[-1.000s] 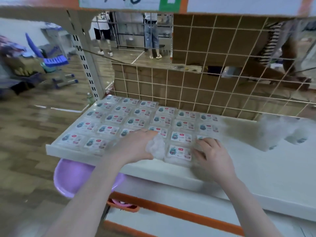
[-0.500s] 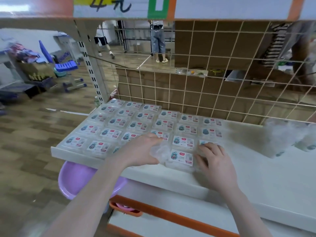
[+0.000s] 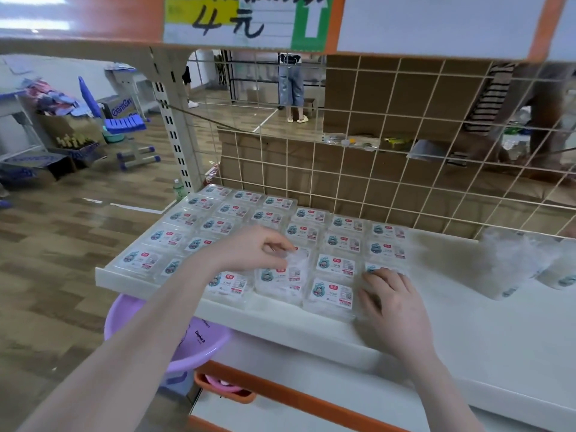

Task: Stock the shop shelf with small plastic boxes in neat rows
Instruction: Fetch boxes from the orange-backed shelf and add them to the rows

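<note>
Left grip (image 3: 249,249) pinching a clear plastic box (image 3: 282,280) at its far edge between thumb and fingertips, box tilted up slightly over the front row near the shelf's (image 3: 486,335) front edge. Right grip (image 3: 391,296) laid flat with relaxed fingers, fingertips pressing against the right side of the front-row box (image 3: 332,296) and touching the box just behind it. Rows of small boxes (image 3: 237,213) with white and blue labels filling the left part of the shelf, from the front edge back to the wire grid (image 3: 389,169) at the rear edge. Loose heap of boxes in crumpled clear wrap (image 3: 511,260) towards the right end, well apart from the rows. Purple basin (image 3: 190,344) below the front left corner. Price sign (image 3: 243,23) above, on the upper shelf's edge.
</note>
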{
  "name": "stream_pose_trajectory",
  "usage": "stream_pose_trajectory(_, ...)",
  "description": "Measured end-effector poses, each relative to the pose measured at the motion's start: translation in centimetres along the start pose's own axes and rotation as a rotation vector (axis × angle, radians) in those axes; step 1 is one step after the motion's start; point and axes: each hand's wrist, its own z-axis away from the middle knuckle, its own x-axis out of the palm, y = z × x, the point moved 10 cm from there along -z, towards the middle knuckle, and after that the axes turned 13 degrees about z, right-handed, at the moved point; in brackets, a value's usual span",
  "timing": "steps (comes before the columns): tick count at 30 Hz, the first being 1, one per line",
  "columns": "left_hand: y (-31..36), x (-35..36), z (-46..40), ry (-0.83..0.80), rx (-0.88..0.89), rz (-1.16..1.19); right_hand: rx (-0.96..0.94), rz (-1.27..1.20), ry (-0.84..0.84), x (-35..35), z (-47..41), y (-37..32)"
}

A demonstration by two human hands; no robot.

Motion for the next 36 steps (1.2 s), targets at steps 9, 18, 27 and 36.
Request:
stream_pose_trajectory(9, 0.3, 0.2, -1.0, 0.067, 0.053, -0.288, -0.001, -0.016, -0.003, -0.3, 0.0, -0.2)
stream_pose_trajectory(18, -0.5, 2.3, -1.3, -0.048, 0.059, -0.478, -0.002, -0.019, 0.002, -0.5, 0.0, -0.3)
stream_pose_trajectory(27, 0.8, 3.1, 2.1, -0.110, 0.155, -0.381, 0.008, -0.009, -0.018, -0.1, 0.1, -0.1)
stream_pose_trajectory(36, -0.8, 4.9, 4.7, -0.225, 0.100, -0.362, -0.010, 0.010, 0.047, -0.7, 0.2, -0.5)
